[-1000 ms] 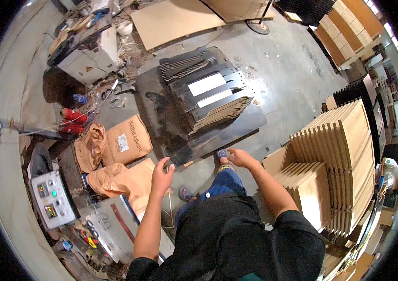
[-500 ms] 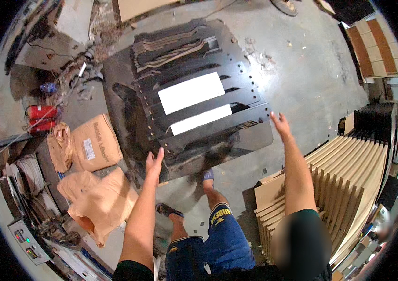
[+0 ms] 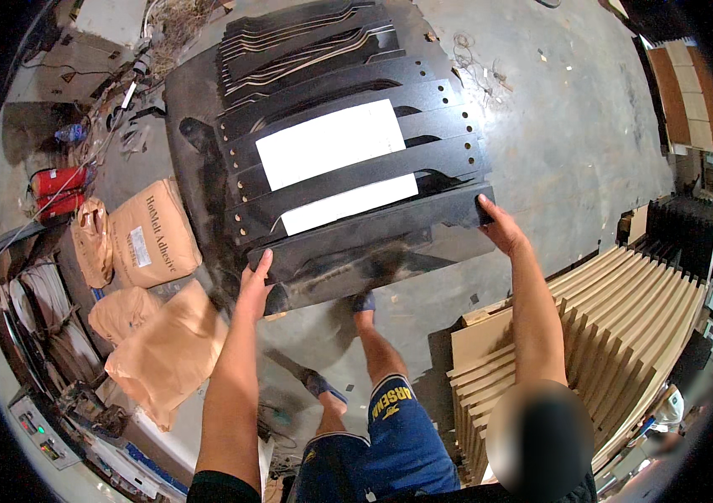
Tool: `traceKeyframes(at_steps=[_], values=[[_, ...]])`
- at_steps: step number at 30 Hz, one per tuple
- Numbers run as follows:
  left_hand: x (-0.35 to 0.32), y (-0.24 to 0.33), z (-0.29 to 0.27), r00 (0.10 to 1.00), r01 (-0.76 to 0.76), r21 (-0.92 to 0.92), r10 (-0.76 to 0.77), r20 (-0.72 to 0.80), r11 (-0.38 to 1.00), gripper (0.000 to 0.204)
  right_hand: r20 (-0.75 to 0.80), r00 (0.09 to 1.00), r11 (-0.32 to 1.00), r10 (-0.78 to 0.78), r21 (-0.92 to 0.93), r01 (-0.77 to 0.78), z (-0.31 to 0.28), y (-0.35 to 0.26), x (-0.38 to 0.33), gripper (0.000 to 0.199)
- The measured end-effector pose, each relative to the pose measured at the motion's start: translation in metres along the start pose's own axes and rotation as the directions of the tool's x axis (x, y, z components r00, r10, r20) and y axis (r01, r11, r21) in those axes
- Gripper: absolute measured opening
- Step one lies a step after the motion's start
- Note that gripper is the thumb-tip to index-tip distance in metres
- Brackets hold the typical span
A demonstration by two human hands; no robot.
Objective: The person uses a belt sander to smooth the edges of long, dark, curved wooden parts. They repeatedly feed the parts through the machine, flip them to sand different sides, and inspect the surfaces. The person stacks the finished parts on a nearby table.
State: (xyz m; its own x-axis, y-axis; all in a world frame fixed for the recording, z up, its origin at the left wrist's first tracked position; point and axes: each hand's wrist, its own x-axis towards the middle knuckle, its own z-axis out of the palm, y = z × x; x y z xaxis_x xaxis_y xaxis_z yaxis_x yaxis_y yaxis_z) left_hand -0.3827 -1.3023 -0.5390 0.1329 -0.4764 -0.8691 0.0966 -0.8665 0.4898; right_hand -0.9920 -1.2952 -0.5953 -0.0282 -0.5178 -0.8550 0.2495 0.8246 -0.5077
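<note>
at the centre of the frame both hands grip the nearest black panel (image 3: 373, 247), the front piece of a stack of dark cut-out boards (image 3: 331, 109) that fills the upper middle. the left hand (image 3: 254, 285) is closed on the panel's lower left corner, fingers curled over its edge; the right hand (image 3: 499, 225) is clamped on the right end. 2 white sheets (image 3: 331, 142) lie on the boards just behind. a bare leg and a blue sandal (image 3: 362, 302) stand right under the panel's front edge. judging from this, a slip of either grip could drop the edge on that foot, and dragging the panel could pull the loose sheets off. brown paper sacks (image 3: 151, 235) sit at the left, pale upright boards (image 3: 624, 318) at the lower right.
</note>
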Motion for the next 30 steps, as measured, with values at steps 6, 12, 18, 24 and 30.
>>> traceKeyframes(at_steps=[6, 12, 18, 24, 30], values=[[0.009, -0.008, -0.032, 1.0, 0.026, 0.069, -0.027, 0.016, 0.997, 0.105, -0.165, 0.984, 0.997, -0.071, -0.011, 0.07, 0.027, 0.018, -0.014, 0.079], [0.03, -0.017, -0.062, 0.983, 0.011, 0.026, -0.015, 0.185, 1.0, 0.102, -0.483, 0.83, 0.887, -0.278, 0.202, 0.415, 0.087, 0.055, -0.025, 0.125], [0.013, -0.02, -0.052, 0.991, -0.079, -0.006, 0.079, 0.111, 0.997, 0.116, -0.262, 0.959, 0.769, -0.111, 0.589, 0.25, 0.238, 0.149, -0.02, 0.14], [-0.008, -0.043, -0.05, 0.983, -0.16, -0.051, 0.164, 0.085, 0.986, 0.115, -0.153, 0.987, 0.56, -0.045, 0.814, 0.152, 0.314, 0.143, -0.016, 0.081], [-0.063, -0.062, -0.032, 0.977, -0.206, -0.141, 0.213, 0.032, 0.968, 0.107, -0.211, 0.974, 0.52, -0.086, 0.824, 0.224, 0.333, 0.108, -0.065, 0.094]])
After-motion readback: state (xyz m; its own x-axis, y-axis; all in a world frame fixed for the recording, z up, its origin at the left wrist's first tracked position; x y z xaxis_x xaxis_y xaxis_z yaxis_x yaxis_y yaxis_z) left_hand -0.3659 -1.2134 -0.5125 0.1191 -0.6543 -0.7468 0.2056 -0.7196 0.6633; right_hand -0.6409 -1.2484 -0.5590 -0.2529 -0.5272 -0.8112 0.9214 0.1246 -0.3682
